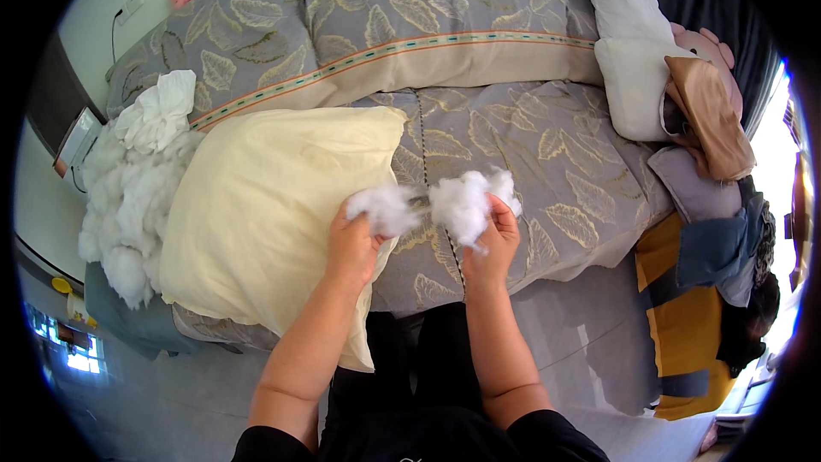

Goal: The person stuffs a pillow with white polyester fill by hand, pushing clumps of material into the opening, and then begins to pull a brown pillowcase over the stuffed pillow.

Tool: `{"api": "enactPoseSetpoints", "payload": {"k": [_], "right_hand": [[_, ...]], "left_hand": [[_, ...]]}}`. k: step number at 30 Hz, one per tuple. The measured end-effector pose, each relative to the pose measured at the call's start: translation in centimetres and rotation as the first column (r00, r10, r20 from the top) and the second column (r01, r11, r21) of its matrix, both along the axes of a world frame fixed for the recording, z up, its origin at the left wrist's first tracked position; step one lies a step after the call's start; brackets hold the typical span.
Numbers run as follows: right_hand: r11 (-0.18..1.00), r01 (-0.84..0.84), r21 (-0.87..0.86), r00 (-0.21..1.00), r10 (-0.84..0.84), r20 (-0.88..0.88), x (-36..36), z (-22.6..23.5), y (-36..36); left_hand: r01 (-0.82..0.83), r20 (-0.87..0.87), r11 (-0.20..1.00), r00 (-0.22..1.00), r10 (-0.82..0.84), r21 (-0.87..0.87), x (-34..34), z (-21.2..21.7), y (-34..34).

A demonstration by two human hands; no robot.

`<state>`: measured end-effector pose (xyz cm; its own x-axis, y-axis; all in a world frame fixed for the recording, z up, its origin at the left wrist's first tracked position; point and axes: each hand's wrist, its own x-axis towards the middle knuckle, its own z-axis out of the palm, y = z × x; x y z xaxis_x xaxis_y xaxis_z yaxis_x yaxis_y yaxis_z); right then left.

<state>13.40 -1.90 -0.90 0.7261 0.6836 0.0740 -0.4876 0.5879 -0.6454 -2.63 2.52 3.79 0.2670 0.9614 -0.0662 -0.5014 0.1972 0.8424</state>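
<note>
My left hand (352,244) grips a tuft of white stuffing (382,208) over the right edge of a pale yellow pillow case (265,205). My right hand (494,238) grips a second, larger clump of white stuffing (469,201). Thin strands still join the two clumps between my hands. Both hands hover above the grey bedspread with gold leaves (530,145). The pillow case lies flat on the bed, its open end toward my hands.
A big heap of loose white stuffing (128,197) lies left of the pillow case. White pillows (629,43), a pink plush toy (710,47) and folded clothes (710,239) crowd the bed's right side. Grey floor lies below.
</note>
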Motion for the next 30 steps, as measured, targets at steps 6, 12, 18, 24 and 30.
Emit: {"api": "enactPoseSetpoints", "payload": {"k": [6,12,18,24,30], "right_hand": [[0.944,-0.221,-0.243,0.933,0.277,0.231,-4.6,-0.4,-0.6],[0.969,0.025,-0.247,0.969,0.038,0.245,-2.5,0.1,-1.0],[0.973,-0.138,-0.185,0.901,0.201,0.384,-3.7,-0.4,-1.2],[0.959,-0.037,-0.282,0.948,0.123,0.293,-2.3,-0.1,-1.4],[0.915,-0.402,0.036,0.910,0.403,-0.099,-2.5,1.1,-1.1]], "left_hand": [[0.074,-0.303,0.989,0.953,-0.033,0.126,2.0,-2.2,-1.6],[-0.028,-0.087,0.996,0.996,0.035,0.086,-0.9,-2.2,0.2],[0.143,-0.139,0.986,0.982,-0.131,0.081,0.8,-0.2,-1.4],[-0.089,-0.054,0.988,0.994,0.096,0.125,-0.2,-1.9,0.2],[0.155,-0.030,0.988,0.987,-0.156,-0.009,0.2,-0.4,-1.0]]}}
